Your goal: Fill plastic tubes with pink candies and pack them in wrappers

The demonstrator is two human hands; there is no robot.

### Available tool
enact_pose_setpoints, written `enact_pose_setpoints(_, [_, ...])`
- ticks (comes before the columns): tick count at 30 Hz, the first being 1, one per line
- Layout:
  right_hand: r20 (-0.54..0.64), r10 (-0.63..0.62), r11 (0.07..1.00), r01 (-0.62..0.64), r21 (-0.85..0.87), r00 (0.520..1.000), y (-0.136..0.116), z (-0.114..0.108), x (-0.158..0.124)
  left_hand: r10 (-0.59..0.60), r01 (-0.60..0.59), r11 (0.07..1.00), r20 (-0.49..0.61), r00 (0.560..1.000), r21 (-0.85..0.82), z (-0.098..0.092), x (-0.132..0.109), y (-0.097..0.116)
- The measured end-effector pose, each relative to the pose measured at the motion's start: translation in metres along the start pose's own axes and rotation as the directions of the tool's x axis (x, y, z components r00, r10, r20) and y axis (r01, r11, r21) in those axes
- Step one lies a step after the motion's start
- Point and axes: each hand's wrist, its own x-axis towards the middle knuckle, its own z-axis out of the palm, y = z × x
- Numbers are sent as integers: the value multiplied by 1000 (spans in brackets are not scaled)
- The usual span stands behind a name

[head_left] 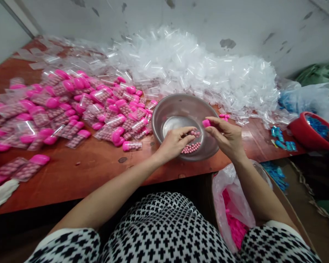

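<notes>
My right grip (227,137) pinched a pink cap (206,123) over the steel bowl (178,106). My left grip (175,142) curled above the pink beads (191,148); I could not tell whether it held anything.

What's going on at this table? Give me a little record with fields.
Left hand: over the metal bowl, fingers curled above pink beads; grip unclear
Right hand: pinches a pink cap
Table, left: bagged tubes, pink-topped
Back: heap of clear bags
Far right: red bowl of blue pieces
Beside lap: bag of pink pieces
</notes>
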Motion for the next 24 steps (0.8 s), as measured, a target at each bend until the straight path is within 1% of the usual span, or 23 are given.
enact_pose_setpoints(1, [10, 9, 1000, -10, 25, 1000, -1, 3, 0, 10, -10, 1000, 5, 1000, 26, 0, -1, 1])
enact_pose_setpoints(3, [66, 13, 999, -16, 45, 998, -3, 8, 1, 20, -20, 998, -1, 1000, 66, 0, -2, 4])
enact_pose_setpoints(5, [112, 7, 998, -14, 54, 994, -3, 11, 1, 46, -41, 993, -37, 998, 115, -2, -4, 5])
enact_pose_setpoints(8, [172, 7, 994, -24, 102, 985, 0, 11, -2, 101, -83, 978, -88, 991, 191, -4, -7, 5])
enact_pose_setpoints(11, [242, -3, 992, -28, 123, 970, 3, 9, -7, 139, -110, 965, -108, 984, 236, -5, -11, 3])
enact_pose_setpoints(13, [269, -38, 997, 19, 71, 962, 6, 8, -10, 164, -135, 956, -96, 982, 260, -4, -12, 1])
enact_pose_setpoints(18, [342, -156, 974, 202, -103, 927, 15, 5, -10, 234, -219, 903, 5, 972, 369, -2, -9, 2])
enact_pose_setpoints(20, [376, -170, 965, 231, -126, 911, 18, 4, -6, 212, -204, 903, 21, 977, 379, -2, -6, 5])
enact_pose_setpoints(21, [386, -168, 965, 231, -124, 907, 19, 3, -4, 180, -176, 919, 21, 983, 352, -1, -5, 6])
enact_pose_setpoints(24, [396, -124, 979, 178, -104, 910, 17, 2, 1, 41, -39, 984, -12, 999, 172, 0, -1, 6])
